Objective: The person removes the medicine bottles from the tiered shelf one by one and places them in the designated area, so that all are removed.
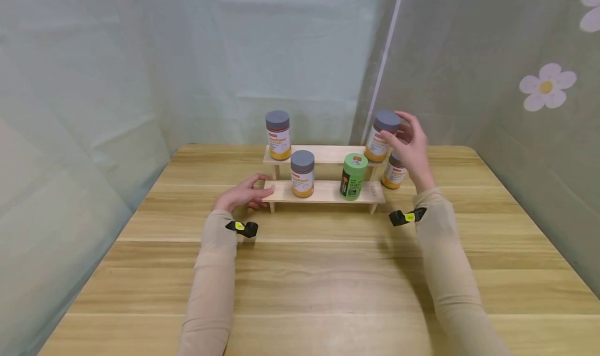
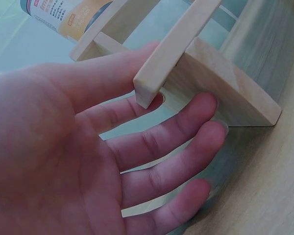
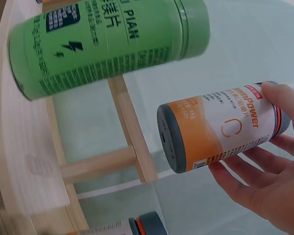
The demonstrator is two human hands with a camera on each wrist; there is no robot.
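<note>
A two-step wooden stand (image 1: pixel 323 190) is on the table. My left hand (image 1: pixel 244 193) grips the left end of its lower board, thumb on top and fingers beneath, as the left wrist view shows. My right hand (image 1: pixel 410 146) holds a supplement bottle (image 1: pixel 376 143) with a grey lid at the right end of the upper board. That bottle leans, and its dark base is visible in the right wrist view, apart from the wood. A matching bottle (image 1: pixel 279 139) stands at the upper left. On the lower step stand another such bottle (image 1: pixel 302 178) and a green bottle (image 1: pixel 352 181).
One more grey-lidded bottle (image 1: pixel 395 172) stands on the table just right of the stand, partly behind my right hand. The wooden table (image 1: pixel 319 278) reaches to pale curtains (image 1: pixel 281 59) at the back and sides.
</note>
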